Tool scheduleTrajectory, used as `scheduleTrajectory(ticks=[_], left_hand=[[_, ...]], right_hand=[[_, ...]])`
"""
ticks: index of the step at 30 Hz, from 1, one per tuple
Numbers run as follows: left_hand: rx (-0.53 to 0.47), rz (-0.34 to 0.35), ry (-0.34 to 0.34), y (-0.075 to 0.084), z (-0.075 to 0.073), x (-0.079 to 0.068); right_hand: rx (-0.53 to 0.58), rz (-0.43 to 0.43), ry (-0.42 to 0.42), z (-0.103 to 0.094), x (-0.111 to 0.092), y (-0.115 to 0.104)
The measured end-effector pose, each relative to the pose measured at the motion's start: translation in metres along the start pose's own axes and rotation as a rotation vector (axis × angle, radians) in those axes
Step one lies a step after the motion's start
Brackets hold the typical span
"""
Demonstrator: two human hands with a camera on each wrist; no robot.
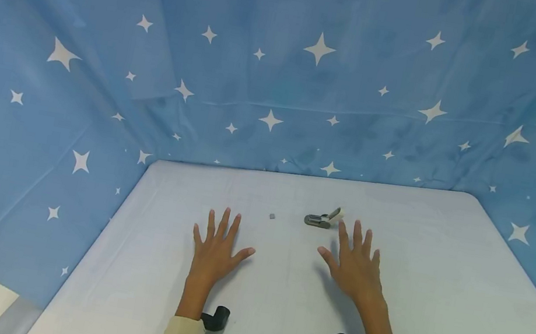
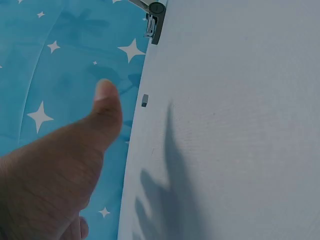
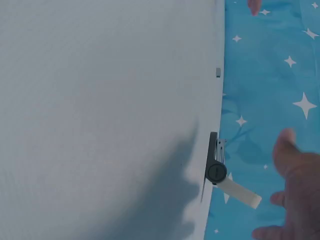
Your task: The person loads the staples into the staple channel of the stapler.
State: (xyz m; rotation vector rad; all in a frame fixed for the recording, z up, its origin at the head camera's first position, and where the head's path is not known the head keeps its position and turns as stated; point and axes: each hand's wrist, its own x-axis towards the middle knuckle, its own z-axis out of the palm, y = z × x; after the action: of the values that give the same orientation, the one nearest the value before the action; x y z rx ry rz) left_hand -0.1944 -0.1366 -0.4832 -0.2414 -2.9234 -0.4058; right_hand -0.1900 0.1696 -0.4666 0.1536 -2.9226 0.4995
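The left grip (image 1: 215,254) has its fingers straight and spread wide, and so does the right grip (image 1: 356,269). Just beyond the right one's fingertips, slightly left, lies a hinged stapler (image 1: 317,221): dark rounded body, shiny metal track, pale arm tilted up. Farther left sits a tiny grey block (image 1: 272,215). The bench (image 1: 276,310) is smooth white; behind hangs creased, starry blue fabric (image 1: 374,43).
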Motion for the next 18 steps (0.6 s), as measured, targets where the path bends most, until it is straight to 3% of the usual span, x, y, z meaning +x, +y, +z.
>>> scheduleTrajectory(ticks=[3,6,8,13,18], left_hand=[[-0.014,-0.002,0.000,0.002,0.000,0.000],[-0.025,-0.012,-0.009,0.005,0.000,0.000],[-0.039,-0.013,-0.016,0.007,0.001,0.000],[-0.095,0.011,-0.045,0.008,0.008,-0.001],[-0.144,0.002,-0.088,0.010,0.015,-0.002]], right_hand=[[0.044,0.044,0.103,0.000,0.004,0.000],[0.180,0.115,0.128,0.003,0.012,0.003],[0.322,0.155,0.100,0.006,0.019,0.006],[0.723,0.281,-0.061,0.019,0.041,0.013],[0.957,0.342,-0.127,0.034,0.064,0.017]])
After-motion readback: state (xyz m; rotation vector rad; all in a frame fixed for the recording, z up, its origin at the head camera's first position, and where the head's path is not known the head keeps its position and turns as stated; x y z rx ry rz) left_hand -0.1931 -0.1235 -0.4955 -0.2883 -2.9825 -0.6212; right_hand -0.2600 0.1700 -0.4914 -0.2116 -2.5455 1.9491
